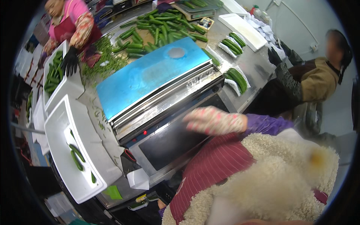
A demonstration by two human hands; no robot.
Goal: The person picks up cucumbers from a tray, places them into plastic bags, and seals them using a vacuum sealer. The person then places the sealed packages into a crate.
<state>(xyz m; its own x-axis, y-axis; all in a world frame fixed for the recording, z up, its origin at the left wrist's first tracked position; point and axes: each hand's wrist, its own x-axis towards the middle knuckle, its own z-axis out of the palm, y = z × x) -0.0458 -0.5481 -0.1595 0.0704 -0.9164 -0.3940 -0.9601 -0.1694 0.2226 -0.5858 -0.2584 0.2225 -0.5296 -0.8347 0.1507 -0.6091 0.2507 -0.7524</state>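
Observation:
My right hand (215,121), in a white glove with pink spots, is blurred over the dark plate (174,140) of a tabletop film-wrapping machine (166,104). Its fingers are extended and nothing shows in them. Blue film covers the machine's top panel (135,81), and a red light (145,132) glows on its front. Low beside the counter edge, only the wrist of my left hand (161,204) shows clearly below a dark shape. Close to it lies a white tray of cucumber (138,204) with a yellow label; whether I hold it is unclear.
Cucumbers (166,28) are heaped behind the machine, near a scale (194,12). Several cucumbers lie in the white foam box (66,118) at left. Cucumbers on white trays (236,80) sit at right. Co-workers stand at upper left (70,25) and right (315,76).

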